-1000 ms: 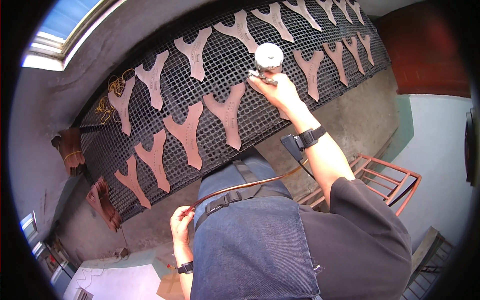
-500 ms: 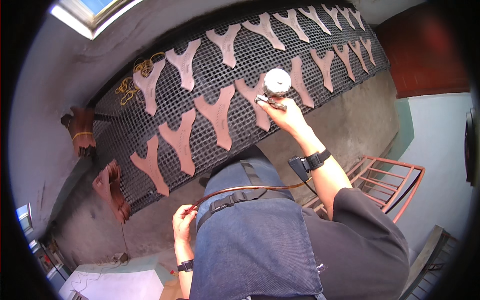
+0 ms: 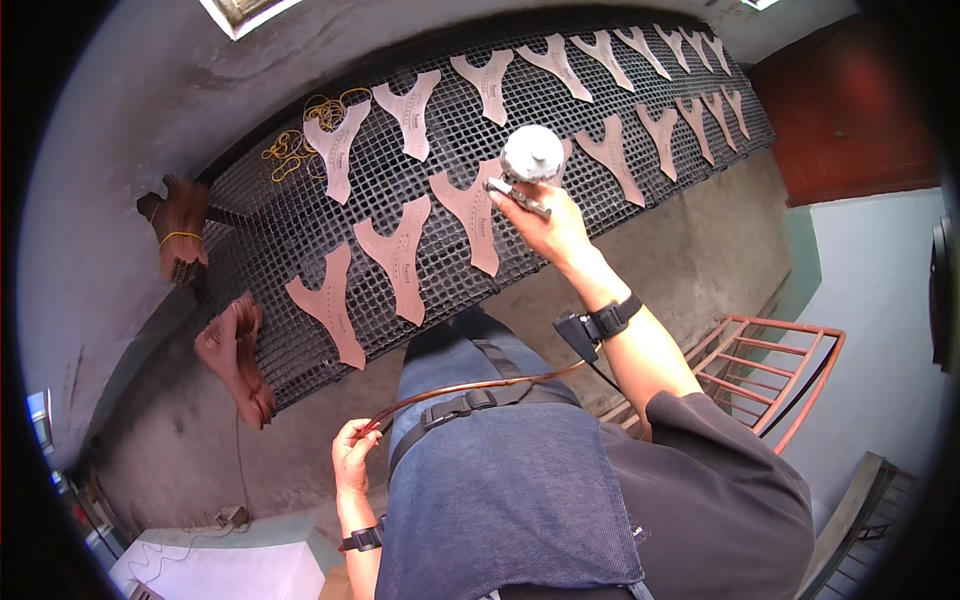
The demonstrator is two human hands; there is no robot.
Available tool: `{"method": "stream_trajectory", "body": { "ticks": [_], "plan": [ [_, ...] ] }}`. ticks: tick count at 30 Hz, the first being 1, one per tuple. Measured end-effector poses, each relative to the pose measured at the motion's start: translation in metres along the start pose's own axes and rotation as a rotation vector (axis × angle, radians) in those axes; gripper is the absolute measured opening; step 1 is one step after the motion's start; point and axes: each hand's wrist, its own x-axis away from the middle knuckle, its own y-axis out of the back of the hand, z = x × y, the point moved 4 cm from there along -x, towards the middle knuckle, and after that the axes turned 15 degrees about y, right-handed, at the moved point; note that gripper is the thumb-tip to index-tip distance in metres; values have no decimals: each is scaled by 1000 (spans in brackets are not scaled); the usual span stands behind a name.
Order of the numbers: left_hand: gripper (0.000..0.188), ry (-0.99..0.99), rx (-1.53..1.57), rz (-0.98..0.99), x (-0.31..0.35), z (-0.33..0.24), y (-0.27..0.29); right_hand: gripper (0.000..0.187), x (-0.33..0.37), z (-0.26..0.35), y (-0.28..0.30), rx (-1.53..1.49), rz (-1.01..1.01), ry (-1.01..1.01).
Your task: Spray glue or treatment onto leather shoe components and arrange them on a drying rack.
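Note:
My right hand (image 3: 553,228) is closed around a spray gun (image 3: 530,155) with a round white cup on top. I hold it over the near row of Y-shaped brown leather pieces, where it hides most of one piece. Just left of it lies another Y-shaped leather piece (image 3: 470,215), flat on the black mesh rack (image 3: 270,235). Low beside my apron, my left hand (image 3: 352,455) pinches a thin reddish-brown hose (image 3: 470,388). That hose crosses my waist toward my right forearm.
Two rows of leather pieces cover the rack. Yellow bands (image 3: 292,155) lie at its far left. A banded stack (image 3: 180,235) and a loose stack (image 3: 235,360) of pieces sit at the left end. A reddish metal frame (image 3: 770,370) stands right, below a red panel (image 3: 830,120).
My right hand and the spray gun have shifted a little left along the near row. The view has moved too, so the rack appears shifted. My left hand keeps its hold on the hose.

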Motion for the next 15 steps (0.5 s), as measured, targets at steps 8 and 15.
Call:
{"method": "stream_trajectory", "body": {
  "ticks": [8,15],
  "plan": [
    [20,43,-21,-11,-7,-8,-24,39,-24,-25,-14,17,218,-58],
    [20,52,8,-25,-14,-19,-41,41,-42,-62,-5,81,194,-99]
  ]
}}
